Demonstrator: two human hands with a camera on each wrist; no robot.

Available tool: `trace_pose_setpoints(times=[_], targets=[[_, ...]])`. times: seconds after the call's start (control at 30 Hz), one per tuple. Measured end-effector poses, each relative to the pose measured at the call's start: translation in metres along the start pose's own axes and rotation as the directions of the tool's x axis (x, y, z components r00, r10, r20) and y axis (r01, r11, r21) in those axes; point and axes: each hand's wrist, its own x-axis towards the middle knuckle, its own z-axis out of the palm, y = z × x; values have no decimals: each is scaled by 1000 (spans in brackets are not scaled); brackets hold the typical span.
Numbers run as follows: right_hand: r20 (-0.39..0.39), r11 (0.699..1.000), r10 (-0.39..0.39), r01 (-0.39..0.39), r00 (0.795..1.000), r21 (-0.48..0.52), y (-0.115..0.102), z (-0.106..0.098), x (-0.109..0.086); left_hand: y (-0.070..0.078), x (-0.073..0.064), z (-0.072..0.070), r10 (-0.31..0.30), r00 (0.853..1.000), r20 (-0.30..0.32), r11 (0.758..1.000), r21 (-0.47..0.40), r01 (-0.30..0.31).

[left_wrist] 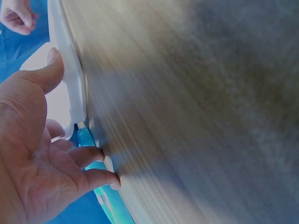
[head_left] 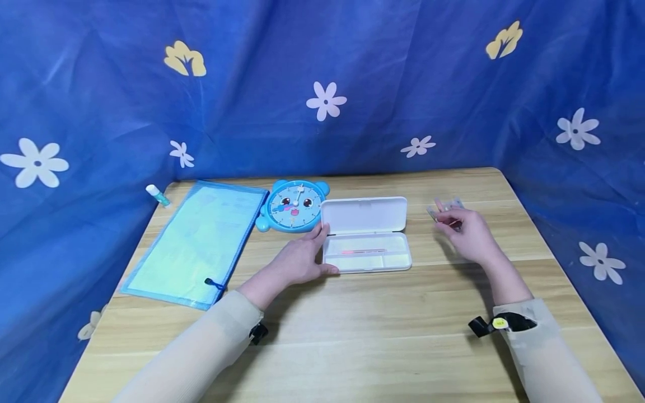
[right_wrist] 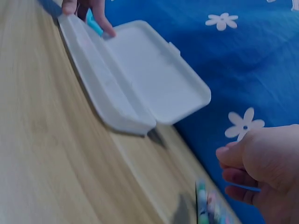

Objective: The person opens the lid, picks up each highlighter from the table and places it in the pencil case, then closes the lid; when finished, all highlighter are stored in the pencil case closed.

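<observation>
Case (head_left: 365, 215) — left fingers (left_wrist: 88, 157) spread, seemingly gripping it.

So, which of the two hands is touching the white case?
The left hand: it touches the left end of the open white case, while the right hand is apart from it.

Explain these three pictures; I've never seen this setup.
There's no machine, just a person's bare hands. The wide picture comes from a head camera; the other two from cameras on the left and right wrists. On the wooden table are a blue pouch, a toy clock, a small tube and an open white case with a slim stick inside. The left hand touches the case's left end. The right hand is beside slim coloured items; whether it holds any, I can't tell.
</observation>
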Motion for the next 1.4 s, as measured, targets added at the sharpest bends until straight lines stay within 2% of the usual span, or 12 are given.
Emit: trace_pose_setpoints(times=[0.2, 0.37, 0.73, 0.93, 1.17, 1.4], targets=[[-29, 991, 67, -70, 997, -115, 11, 0, -6, 0, 0, 0, -4, 1000, 3, 1000, -2, 4], [-12, 968, 117, -117, 993, -220, 19, 4, -9, 0, 0, 0, -6, 1000, 4, 1000, 1, 6], [10, 943, 199, -189, 980, -273, 18, 11, -6, 1, -1, 0, -11, 1000, 7, 1000, 0, 11], [5, 940, 221, -212, 975, -267, 17, 14, -6, 1, 0, 0, -6, 1000, 0, 1000, 4, 6], [-46, 959, 184, -189, 982, -213, 15, 14, -9, 2, -1, 0, -7, 1000, 2, 1000, 11, 7], [-118, 981, 131, -146, 984, -130, 4, 8, -7, 2, 0, 0, -1, 1000, 0, 1000, 12, 1]])
